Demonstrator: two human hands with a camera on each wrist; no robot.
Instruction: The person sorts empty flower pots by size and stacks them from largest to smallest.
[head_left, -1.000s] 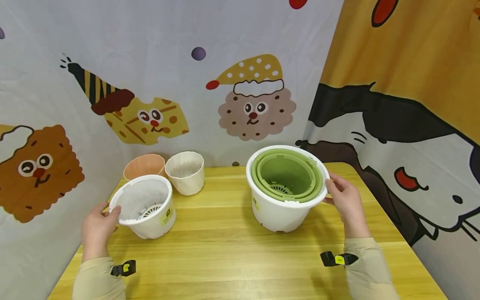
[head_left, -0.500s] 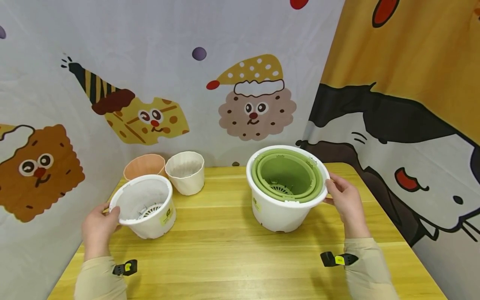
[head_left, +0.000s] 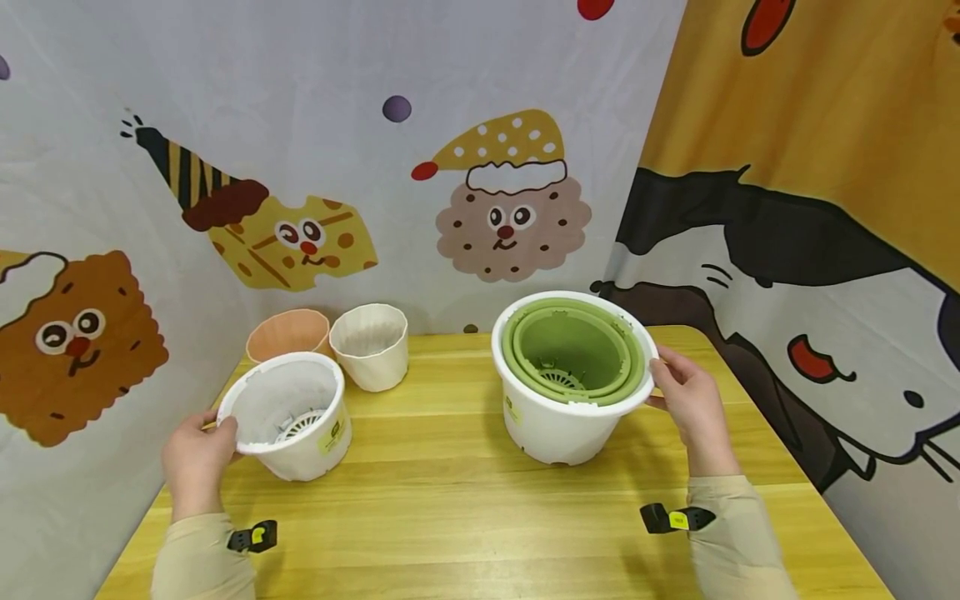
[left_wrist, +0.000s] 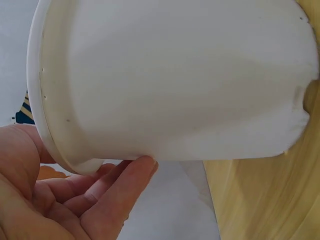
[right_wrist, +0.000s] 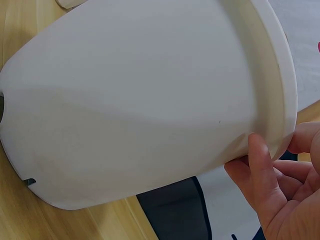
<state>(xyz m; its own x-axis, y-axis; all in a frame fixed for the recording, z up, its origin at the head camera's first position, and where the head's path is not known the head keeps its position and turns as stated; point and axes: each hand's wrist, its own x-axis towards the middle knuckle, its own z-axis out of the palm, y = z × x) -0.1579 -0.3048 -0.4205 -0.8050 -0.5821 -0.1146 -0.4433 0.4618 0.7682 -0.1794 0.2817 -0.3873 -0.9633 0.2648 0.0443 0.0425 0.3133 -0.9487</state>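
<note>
On the left of the table stands a white plastic flowerpot [head_left: 300, 454] with a slotted bottom and a yellow-green label. My left hand [head_left: 197, 462] pinches its rim at the left side, thumb over the edge and fingers beneath. In the left wrist view the fingers [left_wrist: 125, 192] touch the outer wall under the lip. A larger white flowerpot [head_left: 558, 429] stands to the right, with green flowerpots [head_left: 577, 342] nested inside it. My right hand [head_left: 692, 404] pinches that pot's right rim. The right wrist view shows its fingertips [right_wrist: 257, 145] against the wall below the lip.
Behind the left pot stand an orange pot [head_left: 288, 333] and a cream fluted pot [head_left: 369, 346], side by side near the back edge. The wooden table [head_left: 450, 517] meets a cartoon-printed curtain [head_left: 322, 100] at the back and sides.
The left pot's rim has tipped very slightly toward me in my left hand's grip. My right hand and the nested pots keep their place.
</note>
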